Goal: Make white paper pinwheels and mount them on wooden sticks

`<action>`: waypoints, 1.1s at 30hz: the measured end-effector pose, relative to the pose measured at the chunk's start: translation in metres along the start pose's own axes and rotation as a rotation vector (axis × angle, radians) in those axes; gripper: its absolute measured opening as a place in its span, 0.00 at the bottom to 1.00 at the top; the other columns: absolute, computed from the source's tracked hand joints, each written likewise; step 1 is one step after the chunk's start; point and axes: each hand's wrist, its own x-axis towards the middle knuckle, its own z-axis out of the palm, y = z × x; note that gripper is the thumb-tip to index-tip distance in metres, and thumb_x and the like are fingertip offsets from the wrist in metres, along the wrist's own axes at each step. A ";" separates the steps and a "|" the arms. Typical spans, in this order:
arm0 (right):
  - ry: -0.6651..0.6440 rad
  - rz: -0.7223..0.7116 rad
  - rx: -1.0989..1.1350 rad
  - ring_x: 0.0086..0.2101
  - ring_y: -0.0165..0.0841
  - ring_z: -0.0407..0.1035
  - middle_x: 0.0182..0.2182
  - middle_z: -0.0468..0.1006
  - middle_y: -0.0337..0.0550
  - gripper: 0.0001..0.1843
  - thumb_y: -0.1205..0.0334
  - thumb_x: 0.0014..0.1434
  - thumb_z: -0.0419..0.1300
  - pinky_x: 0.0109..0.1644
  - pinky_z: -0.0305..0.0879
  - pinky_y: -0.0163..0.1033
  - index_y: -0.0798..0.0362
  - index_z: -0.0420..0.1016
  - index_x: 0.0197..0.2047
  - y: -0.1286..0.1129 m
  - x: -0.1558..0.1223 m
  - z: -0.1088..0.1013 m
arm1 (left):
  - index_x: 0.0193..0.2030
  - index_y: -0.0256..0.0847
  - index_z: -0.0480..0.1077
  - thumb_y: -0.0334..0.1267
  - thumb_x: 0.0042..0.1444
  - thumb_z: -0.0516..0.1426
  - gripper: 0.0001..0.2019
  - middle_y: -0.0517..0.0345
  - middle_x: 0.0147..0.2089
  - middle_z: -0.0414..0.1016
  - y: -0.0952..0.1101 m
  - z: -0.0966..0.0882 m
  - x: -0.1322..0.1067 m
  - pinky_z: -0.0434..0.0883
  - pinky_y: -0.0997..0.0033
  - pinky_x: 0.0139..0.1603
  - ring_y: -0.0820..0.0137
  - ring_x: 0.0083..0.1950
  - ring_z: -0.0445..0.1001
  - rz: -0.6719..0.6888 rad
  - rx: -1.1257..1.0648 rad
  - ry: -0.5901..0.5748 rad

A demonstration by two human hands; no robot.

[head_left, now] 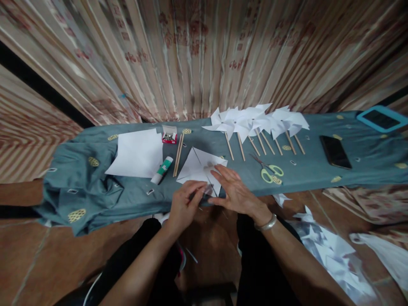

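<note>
A white paper square point(198, 165) with cut lines running in from its corners lies on the cloth in front of me. Over its near edge, my left hand point(186, 202) has thumb and forefinger pinched together; what sits between them is too small and blurred to name. My right hand point(236, 193) rests on the paper's right side, fingers spread apart. Left of the square are two wooden sticks point(178, 155), a green and white glue stick point(162, 170) and a small red box of metal pins point(169, 135). Scissors point(270, 171) with light green handles lie to the right.
A stack of white paper point(138, 153) lies at left. Several paper pinwheels point(251, 121) on sticks line the back edge. A phone point(335, 152) and a blue-framed tablet point(382, 118) are at right. Paper scraps point(334, 255) fill a bag on the floor.
</note>
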 end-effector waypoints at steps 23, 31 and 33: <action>0.143 -0.042 0.064 0.60 0.45 0.62 0.59 0.69 0.58 0.24 0.55 0.68 0.48 0.63 0.60 0.55 0.58 0.65 0.61 0.008 0.019 0.001 | 0.54 0.36 0.71 0.47 0.53 0.59 0.24 0.41 0.51 0.72 -0.014 -0.103 0.039 0.63 0.49 0.56 0.49 0.54 0.66 0.166 1.042 0.360; 0.185 -0.043 0.122 0.59 0.45 0.64 0.58 0.71 0.59 0.23 0.55 0.67 0.50 0.62 0.62 0.55 0.58 0.67 0.60 0.008 0.017 0.000 | 0.46 0.38 0.74 0.44 0.56 0.55 0.15 0.44 0.43 0.76 -0.026 -0.104 0.029 0.66 0.57 0.50 0.54 0.47 0.70 0.135 1.128 0.268; 0.216 -0.038 0.170 0.58 0.45 0.65 0.57 0.72 0.58 0.22 0.55 0.67 0.51 0.63 0.61 0.55 0.57 0.68 0.59 0.004 0.017 0.000 | 0.45 0.39 0.75 0.43 0.56 0.56 0.15 0.45 0.43 0.76 -0.025 -0.102 0.030 0.66 0.57 0.51 0.55 0.48 0.70 0.143 1.036 0.315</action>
